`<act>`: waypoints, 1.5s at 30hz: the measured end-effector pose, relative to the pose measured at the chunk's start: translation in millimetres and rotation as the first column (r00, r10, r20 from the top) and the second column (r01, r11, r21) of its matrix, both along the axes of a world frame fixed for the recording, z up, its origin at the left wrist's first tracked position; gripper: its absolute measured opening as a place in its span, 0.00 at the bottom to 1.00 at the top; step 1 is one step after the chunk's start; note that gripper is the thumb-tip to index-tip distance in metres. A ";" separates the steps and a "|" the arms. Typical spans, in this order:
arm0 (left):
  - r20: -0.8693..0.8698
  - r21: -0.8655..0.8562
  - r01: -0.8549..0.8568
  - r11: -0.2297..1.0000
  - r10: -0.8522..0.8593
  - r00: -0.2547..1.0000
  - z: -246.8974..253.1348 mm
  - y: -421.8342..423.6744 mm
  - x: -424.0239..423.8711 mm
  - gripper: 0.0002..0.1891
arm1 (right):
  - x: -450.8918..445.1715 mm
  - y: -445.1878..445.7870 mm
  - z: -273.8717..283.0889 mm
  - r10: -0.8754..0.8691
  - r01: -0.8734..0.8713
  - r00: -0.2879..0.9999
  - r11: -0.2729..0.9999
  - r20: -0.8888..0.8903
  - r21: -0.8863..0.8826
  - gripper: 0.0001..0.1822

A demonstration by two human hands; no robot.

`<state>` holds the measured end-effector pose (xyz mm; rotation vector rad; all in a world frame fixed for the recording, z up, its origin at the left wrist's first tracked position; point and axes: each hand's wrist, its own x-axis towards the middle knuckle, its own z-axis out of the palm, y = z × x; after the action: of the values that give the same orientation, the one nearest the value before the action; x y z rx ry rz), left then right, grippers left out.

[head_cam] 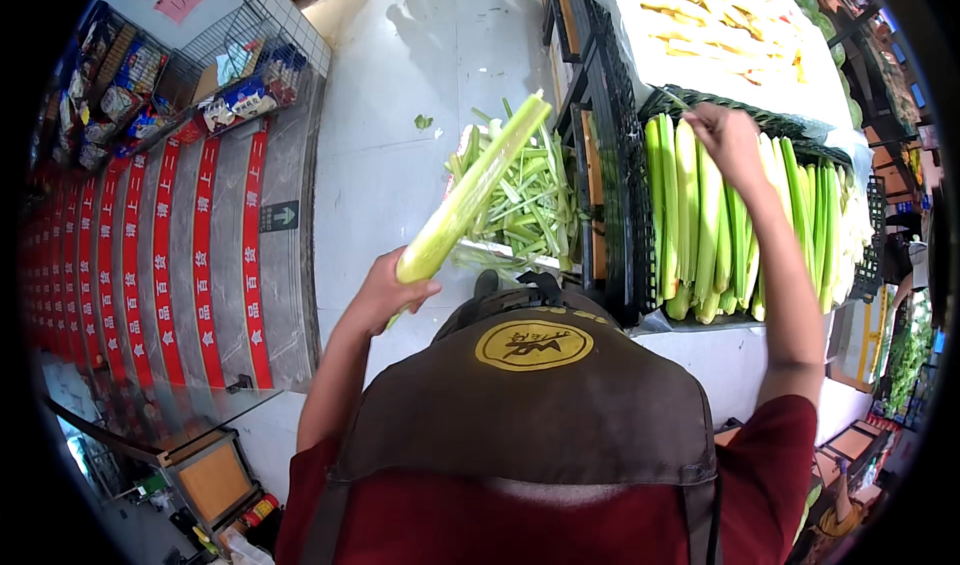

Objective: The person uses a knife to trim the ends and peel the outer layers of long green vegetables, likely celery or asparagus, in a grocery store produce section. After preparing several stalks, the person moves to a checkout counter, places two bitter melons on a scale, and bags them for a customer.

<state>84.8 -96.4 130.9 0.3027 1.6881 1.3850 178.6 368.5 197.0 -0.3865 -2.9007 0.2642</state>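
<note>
My left hand (391, 289) grips the thick base of a trimmed bunch of celery (480, 179). The bunch slants up and away to the right, its cut top above a floor box. My right hand (724, 141) is closed on a thin metal tool (673, 99), seemingly a knife; its handle is hidden in the fist. That hand hovers over a black plastic crate (646, 265) packed with upright celery bunches (705, 220). Celery trimmings (529, 197), cut stalks and leaves, heap up in the box on the floor ahead of me.
Pale yellow produce (720, 32) lies on a plastic-lined display beyond the crate. Dark shelving (611, 167) borders the floor box. Leaf scraps (423, 122) dot the tiled floor. Left are stairs (281, 295) with red lettered strips and wire baskets (225, 32) of packaged goods.
</note>
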 end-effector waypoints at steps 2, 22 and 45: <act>0.119 0.168 -0.113 0.979 0.094 0.988 -7.6 23.6 4.4 0.19 | -9.0 -43.5 -38.0 -0.075 -0.034 0.980 0.846 -0.183 -0.532 0.18; -0.335 0.073 -0.125 0.989 0.142 0.932 -29.2 132.5 27.5 0.24 | -23.8 -169.1 -61.2 -0.226 0.026 0.974 0.212 -0.023 -0.977 0.08; 0.045 0.429 0.018 0.903 -0.042 0.998 -60.1 138.5 28.4 0.21 | -30.3 -156.2 -73.5 -0.266 -0.135 0.945 0.216 -0.191 -0.967 0.16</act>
<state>113.2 42.1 70.8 0.5318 1.3145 1.7203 148.3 212.3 123.5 -0.5473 -1.9218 1.9986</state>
